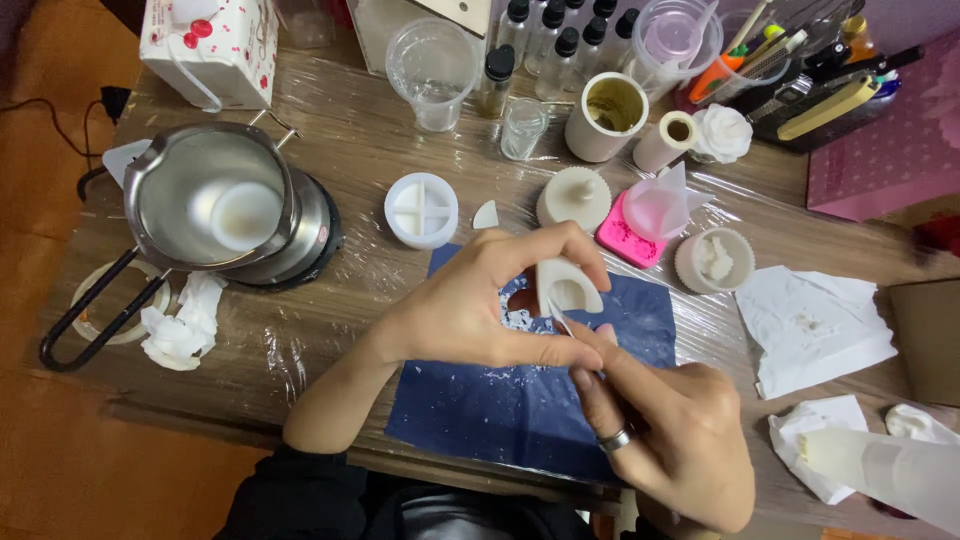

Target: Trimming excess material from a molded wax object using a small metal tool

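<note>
My left hand (480, 305) grips a small white wedge-shaped mould piece (568, 285) between thumb and fingers, above a dark blue cloth (500, 400). My right hand (665, 435), with a ring on one finger, pinches a thin tool whose tip touches the piece's lower edge; the tool is mostly hidden by the fingers. White flakes lie on the cloth under the piece. A round white mould with four sections (421, 209) and a loose white wedge (486, 215) lie just beyond the cloth.
A steel pouring pot (215, 195) sits on a small hot plate at the left. Plastic cups, dark-capped bottles, a pink mould (628, 238), white moulds, crumpled tissues (815, 325) and a pen holder crowd the plastic-wrapped wooden table (350, 150).
</note>
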